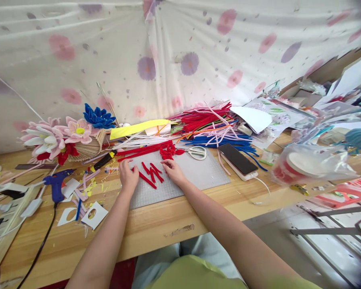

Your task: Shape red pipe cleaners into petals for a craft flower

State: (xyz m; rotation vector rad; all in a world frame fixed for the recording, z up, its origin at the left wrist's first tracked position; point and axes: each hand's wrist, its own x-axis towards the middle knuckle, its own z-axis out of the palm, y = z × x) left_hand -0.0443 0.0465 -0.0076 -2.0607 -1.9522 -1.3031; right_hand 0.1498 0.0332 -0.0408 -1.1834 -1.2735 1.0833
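My left hand (128, 176) rests at the left edge of the grey cutting mat (207, 172), its thumb apart from its fingers. Its thumb is close to the end of a cut red pipe cleaner piece (147, 180); whether they touch I cannot tell. Several shorter red pieces (152, 172) lie between my hands. Lying low over the mat, my right hand (173, 172) has its fingers slightly parted, with nothing visible in them. Just beyond its fingertips is a cluster of bent red pipe cleaner pieces (167, 151). White-handled scissors (197, 153) lie to its right.
Long red pipe cleaners (147, 150) and blue ones (225, 140) lie behind the mat. A phone (237, 156) is on the right, near a bagged cup (301, 164). At left are a blue glue gun (57, 184), paper scraps (94, 214) and pipe cleaner flowers (78, 130).
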